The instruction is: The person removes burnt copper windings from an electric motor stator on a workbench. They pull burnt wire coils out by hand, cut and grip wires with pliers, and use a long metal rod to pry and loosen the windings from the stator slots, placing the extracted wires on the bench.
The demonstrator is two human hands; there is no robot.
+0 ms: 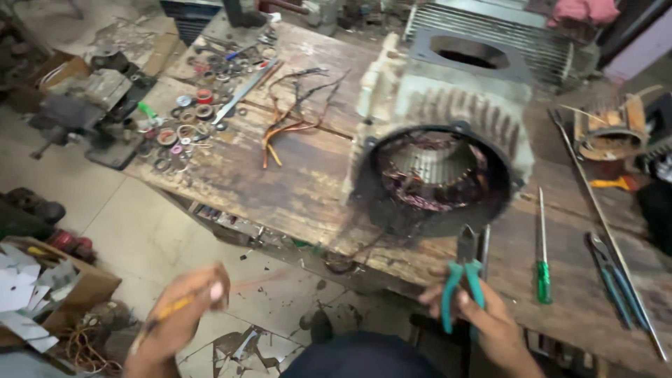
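My right hand [483,318] grips teal-handled pliers [463,269], jaws pointing up toward the open end of a large grey electric motor housing [448,105]. Copper windings [427,178] show inside its round opening. The motor lies on a worn wooden workbench [280,175]. My left hand [185,304] is blurred, low at the left over the floor, closed around a thin yellowish object I cannot identify.
A green-handled screwdriver [542,252] and blue-handled pliers [616,280] lie right of the motor beside a long metal rod [602,217]. Loose wires [294,112], washers and rings [185,119] cover the bench's left end. A bench vise [91,105] stands further left. Cardboard boxes [49,294] sit on the floor.
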